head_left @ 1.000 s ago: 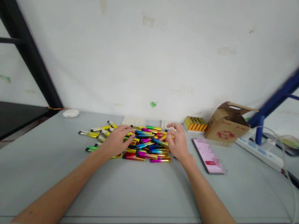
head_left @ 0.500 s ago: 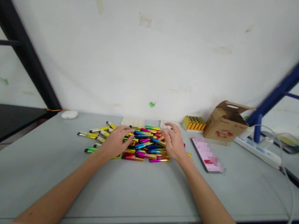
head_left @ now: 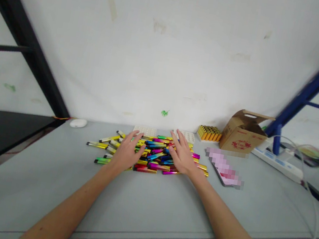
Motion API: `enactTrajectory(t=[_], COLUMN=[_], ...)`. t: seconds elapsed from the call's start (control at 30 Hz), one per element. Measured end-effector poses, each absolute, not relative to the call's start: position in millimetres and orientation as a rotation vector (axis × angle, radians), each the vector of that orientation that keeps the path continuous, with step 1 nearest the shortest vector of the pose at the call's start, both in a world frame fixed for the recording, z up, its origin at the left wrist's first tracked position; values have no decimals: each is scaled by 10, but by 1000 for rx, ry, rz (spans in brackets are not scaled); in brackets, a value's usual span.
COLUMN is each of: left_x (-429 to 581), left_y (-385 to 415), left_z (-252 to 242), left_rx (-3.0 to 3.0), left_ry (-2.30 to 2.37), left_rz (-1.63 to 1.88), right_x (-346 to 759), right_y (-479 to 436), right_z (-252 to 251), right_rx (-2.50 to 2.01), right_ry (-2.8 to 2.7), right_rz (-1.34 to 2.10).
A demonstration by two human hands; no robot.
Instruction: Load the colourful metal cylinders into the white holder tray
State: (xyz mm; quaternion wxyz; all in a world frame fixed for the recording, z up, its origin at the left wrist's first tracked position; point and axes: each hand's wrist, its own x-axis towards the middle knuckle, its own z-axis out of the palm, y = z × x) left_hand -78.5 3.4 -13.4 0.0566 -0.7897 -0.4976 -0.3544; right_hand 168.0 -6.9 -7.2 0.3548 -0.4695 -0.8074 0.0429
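Note:
A pile of shiny, slim coloured tubes with dark ends (head_left: 154,157) lies on the table, in yellow, green, blue, pink and red; their exact kind I cannot make out. Over the left part of the pile is my left hand (head_left: 128,151), fingers spread, palm down. My right hand (head_left: 182,156) rests over the right part, its fingers stretched out and pointing away from me. Neither hand grips anything. The hands hide some tubes beneath them, and whether the palms press on the pile I cannot tell.
Behind the pile lie two pale trays with holes (head_left: 145,131). To the right are a block of orange batteries (head_left: 209,134), an open cardboard box (head_left: 242,137), a phone (head_left: 224,169) and a power strip (head_left: 280,164). A small white case (head_left: 78,123) sits at the back left.
My right hand has shifted left over the pile, its fingers straighter, uncovering tubes at the right end. My left hand's fingers have spread and lifted slightly. The view has swung a little.

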Motion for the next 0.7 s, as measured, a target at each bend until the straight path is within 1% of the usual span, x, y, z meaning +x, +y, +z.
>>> enactTrajectory(t=[0.13, 0.43, 0.7], left_x=[-803, -805, -818], left_y=[52, 24, 53], left_z=[-138, -21, -83], left_rx=[-2408, -2479, -2435], left_ry=[-1483, -1388, -1440], left_rz=[-1046, -1155, -1105], right_x=[1711, 1688, 1588], right_y=[-66, -168, -249], right_z=[-67, 98, 82], right_rx=[-1201, -791, -793], right_ry=[-2110, -2311, -2464], right_rz=[116, 102, 158])
